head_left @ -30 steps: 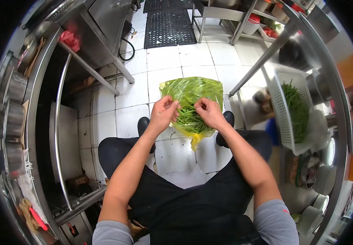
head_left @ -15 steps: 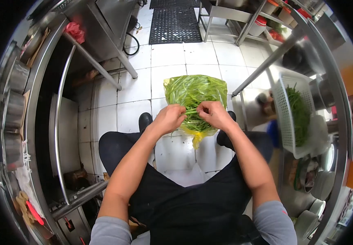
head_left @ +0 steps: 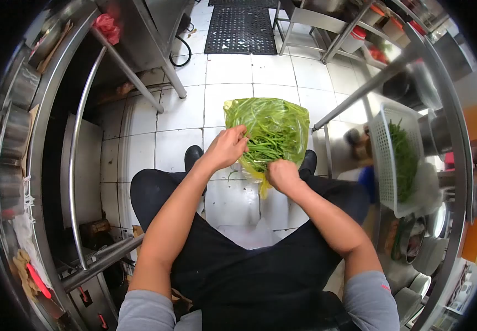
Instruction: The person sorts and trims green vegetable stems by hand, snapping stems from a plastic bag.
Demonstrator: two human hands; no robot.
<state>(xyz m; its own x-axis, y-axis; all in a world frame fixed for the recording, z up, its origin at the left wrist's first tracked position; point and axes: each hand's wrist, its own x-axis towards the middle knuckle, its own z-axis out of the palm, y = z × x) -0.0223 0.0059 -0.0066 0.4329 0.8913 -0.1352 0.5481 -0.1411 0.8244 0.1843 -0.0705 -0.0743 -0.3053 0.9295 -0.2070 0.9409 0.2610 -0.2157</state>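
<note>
A yellow-green plastic bag point(head_left: 266, 113) lies open in front of my feet, with long green beans point(head_left: 267, 146) showing in its mouth. At the bag's left edge is my left hand point(head_left: 229, 146), its fingers bent against the plastic and the beans; what they hold is too small to tell. My right hand point(head_left: 284, 175) is closed at the near side of the bag, by its yellow gathered end, and its fingertips are hidden. The two hands are apart.
On the right, a white basket point(head_left: 385, 160) of green beans sits on a steel shelf, near bowls and pots. Steel rails point(head_left: 84, 160) and pans flank the left. A black mat point(head_left: 240, 30) lies ahead on white tiles.
My right hand has moved toward me, from the middle of the beans to the bag's near edge. My left hand has shifted slightly up and left, away from the right. More beans show.
</note>
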